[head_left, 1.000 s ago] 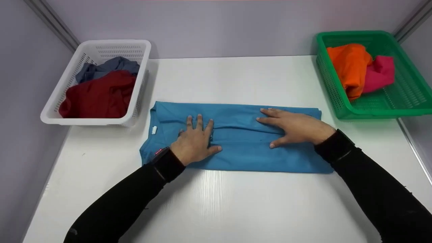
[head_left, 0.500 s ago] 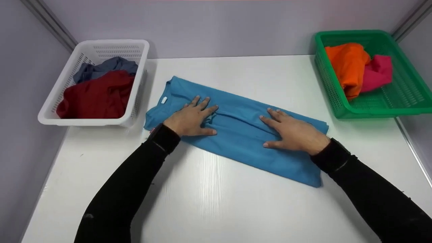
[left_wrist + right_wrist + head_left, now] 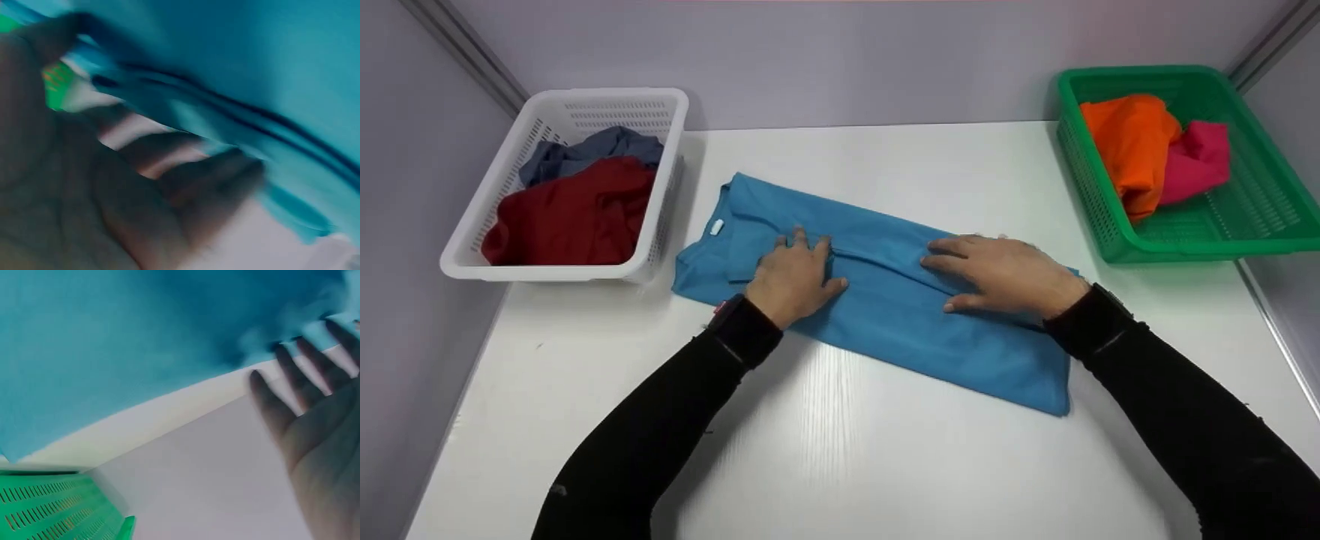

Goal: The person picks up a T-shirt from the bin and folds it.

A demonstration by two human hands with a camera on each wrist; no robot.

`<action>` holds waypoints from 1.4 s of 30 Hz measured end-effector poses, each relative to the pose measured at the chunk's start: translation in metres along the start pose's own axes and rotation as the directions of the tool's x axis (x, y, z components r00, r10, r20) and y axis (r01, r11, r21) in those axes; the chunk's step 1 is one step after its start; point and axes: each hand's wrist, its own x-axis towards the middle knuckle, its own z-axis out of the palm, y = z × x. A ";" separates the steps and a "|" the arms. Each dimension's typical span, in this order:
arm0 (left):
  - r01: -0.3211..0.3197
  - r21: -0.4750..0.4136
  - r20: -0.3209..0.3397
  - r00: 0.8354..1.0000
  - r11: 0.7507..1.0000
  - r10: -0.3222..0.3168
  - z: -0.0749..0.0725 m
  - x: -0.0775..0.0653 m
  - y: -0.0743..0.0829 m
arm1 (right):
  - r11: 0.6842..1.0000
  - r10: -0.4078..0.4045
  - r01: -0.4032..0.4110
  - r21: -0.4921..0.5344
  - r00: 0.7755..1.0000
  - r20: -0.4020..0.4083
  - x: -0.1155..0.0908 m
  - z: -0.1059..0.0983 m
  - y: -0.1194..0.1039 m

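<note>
A blue shirt (image 3: 900, 322), folded into a long strip, lies slantwise, its left end farther from me. At that end a white label (image 3: 717, 226) shows at the neck, and a small red tag (image 3: 721, 307) peeks out beside the left cuff. My left hand (image 3: 793, 281) rests on the left half, fingers spread. Over the right half, my right hand (image 3: 1005, 274) lies with fingers reaching left across a crease. The left wrist view shows the left hand (image 3: 67, 185) loosely bent against the fabric. Fingers of the right hand (image 3: 326, 433) extend to the cloth in the right wrist view.
On the left stands a white basket (image 3: 656, 225) holding a dark red garment (image 3: 574, 214) and a grey-blue one (image 3: 592, 154). A green basket (image 3: 1245, 249) on the right contains orange cloth (image 3: 1132, 150) and pink cloth (image 3: 1196, 165). Grey walls border the white table (image 3: 840, 465).
The shirt has turned from straight across to slanting, its left end moving away and its right end nearer. Most recently, my left hand slid slightly nearer and right; my right hand shifted slightly.
</note>
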 end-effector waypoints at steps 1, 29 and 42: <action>0.034 -0.001 0.014 0.999 0.999 -0.034 0.000 -0.004 0.006 | 1.000 -0.028 0.028 0.008 1.000 0.005 0.004 0.000 0.002; -0.259 -0.027 0.053 0.964 0.965 0.260 0.003 0.051 -0.021 | 0.991 0.117 -0.123 -0.056 0.989 -0.094 0.001 0.014 -0.054; -0.083 -0.009 -0.014 0.996 0.997 0.083 0.013 0.027 0.021 | 0.972 -0.232 0.232 -0.026 0.972 -0.031 0.013 0.028 -0.008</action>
